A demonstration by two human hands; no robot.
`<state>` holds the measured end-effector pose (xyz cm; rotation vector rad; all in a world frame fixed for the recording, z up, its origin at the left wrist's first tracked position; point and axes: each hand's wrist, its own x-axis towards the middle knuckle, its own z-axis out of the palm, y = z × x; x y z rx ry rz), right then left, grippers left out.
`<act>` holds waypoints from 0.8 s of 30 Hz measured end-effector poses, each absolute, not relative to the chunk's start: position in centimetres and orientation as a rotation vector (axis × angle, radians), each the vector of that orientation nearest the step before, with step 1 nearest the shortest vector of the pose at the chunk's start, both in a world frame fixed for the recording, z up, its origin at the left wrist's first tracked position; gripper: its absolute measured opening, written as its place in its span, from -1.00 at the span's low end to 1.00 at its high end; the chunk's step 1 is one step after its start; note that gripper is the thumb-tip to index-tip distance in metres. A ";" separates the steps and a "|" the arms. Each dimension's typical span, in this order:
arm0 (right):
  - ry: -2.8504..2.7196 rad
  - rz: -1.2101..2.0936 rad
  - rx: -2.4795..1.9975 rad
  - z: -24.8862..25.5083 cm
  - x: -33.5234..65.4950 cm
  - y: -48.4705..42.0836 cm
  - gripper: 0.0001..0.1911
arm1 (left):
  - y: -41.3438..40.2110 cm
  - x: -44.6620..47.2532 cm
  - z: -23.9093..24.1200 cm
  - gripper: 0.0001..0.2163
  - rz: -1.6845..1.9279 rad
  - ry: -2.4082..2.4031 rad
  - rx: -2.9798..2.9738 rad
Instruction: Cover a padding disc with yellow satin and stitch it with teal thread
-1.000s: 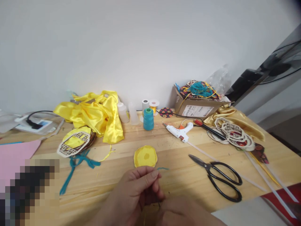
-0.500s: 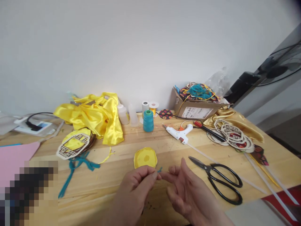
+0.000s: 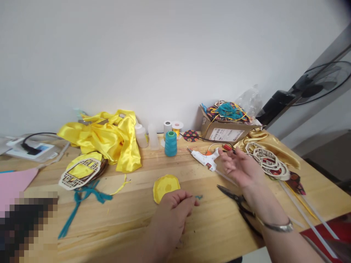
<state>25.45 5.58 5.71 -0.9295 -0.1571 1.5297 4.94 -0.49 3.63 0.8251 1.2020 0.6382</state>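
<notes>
Labels: A white rectangular paper label is fixed to the front of the brown cardboard box; its dark print is too small to read. The small red marking on the white plastic glue gun is likewise illegible.

Left hand: thumb and fingers are pinched together on a short teal thread, whose free end projects beyond the fingertips toward the right. The hand overlaps the near right rim of the yellow round fabric-covered disc; contact cannot be determined.

Right hand: raised, palm visible, fingers loosely curled at the red-and-black rod-shaped tool, beside the glue gun. Whether the fingers grip the tool cannot be determined. A silver-coloured metal bangle encircles the wrist. The forearm partly covers the black-handled metal scissors.

Edges and room: The rear of the light wooden table meets the wall; its right edge runs diagonally toward the viewer. Bare wood extends between the disc and the scissors, and between the left hand and the teal fabric strips. The teal cone-shaped thread spool stands upright behind the disc, well apart from both hands.
</notes>
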 end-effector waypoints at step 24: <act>-2.152 1.120 -0.797 7.5 13.4 1.4 -0.56 | -2.3 -3.4 6.2 -0.79 0.818 1.281 0.802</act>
